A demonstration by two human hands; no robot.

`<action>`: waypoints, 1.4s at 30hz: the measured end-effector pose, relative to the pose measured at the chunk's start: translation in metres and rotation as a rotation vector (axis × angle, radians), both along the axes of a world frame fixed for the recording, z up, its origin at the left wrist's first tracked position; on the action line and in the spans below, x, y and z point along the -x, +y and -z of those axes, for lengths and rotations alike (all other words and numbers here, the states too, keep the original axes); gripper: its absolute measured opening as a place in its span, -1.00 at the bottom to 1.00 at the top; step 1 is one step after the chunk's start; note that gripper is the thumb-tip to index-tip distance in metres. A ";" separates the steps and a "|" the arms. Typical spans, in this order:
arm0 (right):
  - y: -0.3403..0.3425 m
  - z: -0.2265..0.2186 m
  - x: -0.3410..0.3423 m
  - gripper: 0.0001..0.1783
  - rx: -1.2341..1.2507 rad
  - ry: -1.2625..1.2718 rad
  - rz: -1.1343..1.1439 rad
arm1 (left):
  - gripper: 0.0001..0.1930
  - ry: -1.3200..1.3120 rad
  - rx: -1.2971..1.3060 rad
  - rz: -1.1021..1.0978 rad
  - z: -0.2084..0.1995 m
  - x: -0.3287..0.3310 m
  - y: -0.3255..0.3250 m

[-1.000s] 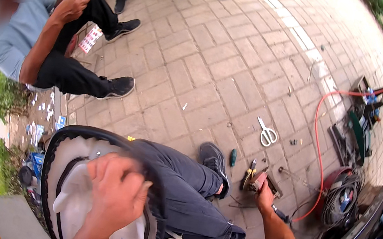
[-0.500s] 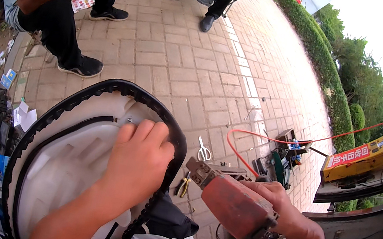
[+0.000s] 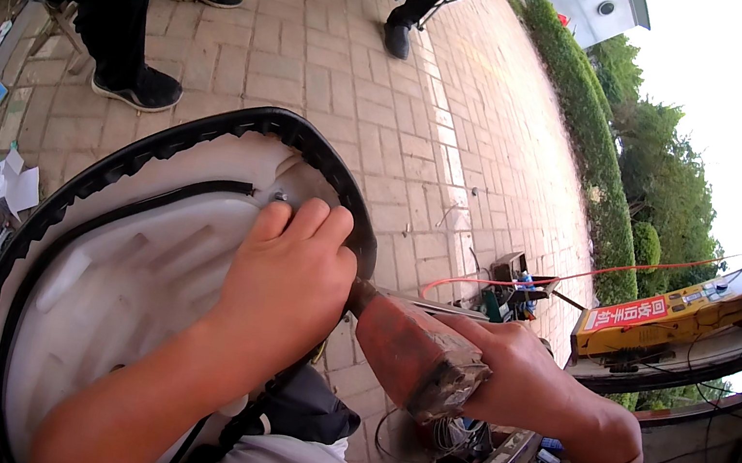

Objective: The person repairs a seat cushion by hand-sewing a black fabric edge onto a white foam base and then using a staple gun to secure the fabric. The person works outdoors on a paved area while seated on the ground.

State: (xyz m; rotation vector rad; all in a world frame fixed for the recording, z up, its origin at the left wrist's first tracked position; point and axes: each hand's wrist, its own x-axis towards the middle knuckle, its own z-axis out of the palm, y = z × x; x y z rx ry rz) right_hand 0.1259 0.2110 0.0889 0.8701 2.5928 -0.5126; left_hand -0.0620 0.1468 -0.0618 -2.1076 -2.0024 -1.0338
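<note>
A scooter seat (image 3: pixel 137 281) lies upside down over my lap, its pale plastic base facing up. Its black cover (image 3: pixel 201 133) is folded over the rim in a ragged edge. My left hand (image 3: pixel 297 263) is closed at the seat's right rim, fingers curled over the cover edge there; what lies under the fingertips is hidden. In my right hand (image 3: pixel 510 368) is a worn red staple gun (image 3: pixel 410 351). Its nose meets the seat's right edge beside my left knuckles; whether it presses on the cover cannot be made out.
A red hose (image 3: pixel 570 272) runs right past a tool box (image 3: pixel 509 289) on the brick paving (image 3: pixel 364 98). At right stands a yellow case (image 3: pixel 660 319) with a red label. People sit on stools and chairs beyond the seat. Packages and folded white paper (image 3: pixel 18 184) litter the left side.
The staple gun has moved left, bringing its nose from apart to the seat's right edge. My left hand stays on the rim. The view has shifted, and the scissors are out of sight.
</note>
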 end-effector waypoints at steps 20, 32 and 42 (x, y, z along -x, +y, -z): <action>-0.008 0.000 0.019 -0.54 -0.068 -0.151 0.062 | -0.96 0.068 -0.035 0.010 0.008 -0.010 0.002; -0.011 0.003 0.023 -0.55 -0.081 -0.203 0.094 | -0.91 0.072 -0.087 0.014 0.013 -0.014 0.004; -0.009 -0.002 0.026 -0.59 -0.058 -0.225 0.082 | -0.94 0.063 -0.131 -0.009 0.013 -0.018 0.003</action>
